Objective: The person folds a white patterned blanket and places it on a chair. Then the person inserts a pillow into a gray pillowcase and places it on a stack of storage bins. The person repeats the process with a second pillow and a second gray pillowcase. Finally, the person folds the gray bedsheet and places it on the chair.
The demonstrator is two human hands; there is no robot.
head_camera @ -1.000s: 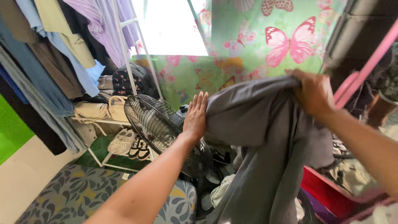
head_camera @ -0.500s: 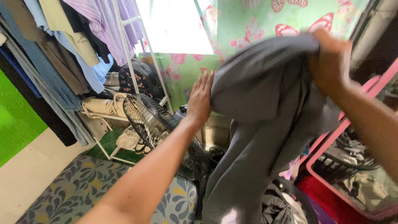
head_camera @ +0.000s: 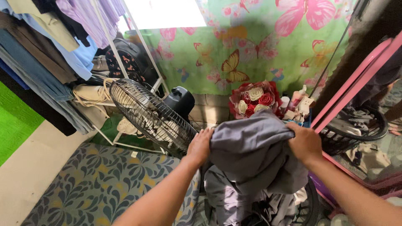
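Lighting: daylight, bright overall. Source: a window (head_camera: 165,12) at far centre-left, blown out to plain white with no detail inside it. Glare: light haze bleeding from that opening onto the butterfly curtain (head_camera: 251,50) beside it, washing its upper colours pale. Shadows: soft, short; darkest patch under the grey cloth (head_camera: 251,150) at near centre and behind the hanging clothes (head_camera: 46,54) at far left. Far right corner dim, almost black. Focus: centre sharp, the fan grille (head_camera: 146,115) wires cleanly drawn. Blur: slight softness on both forearms at the near edge. Distortion: wide-angle bend, the pink frame (head_camera: 356,79) at right and the rack poles leaning outward toward the edges.
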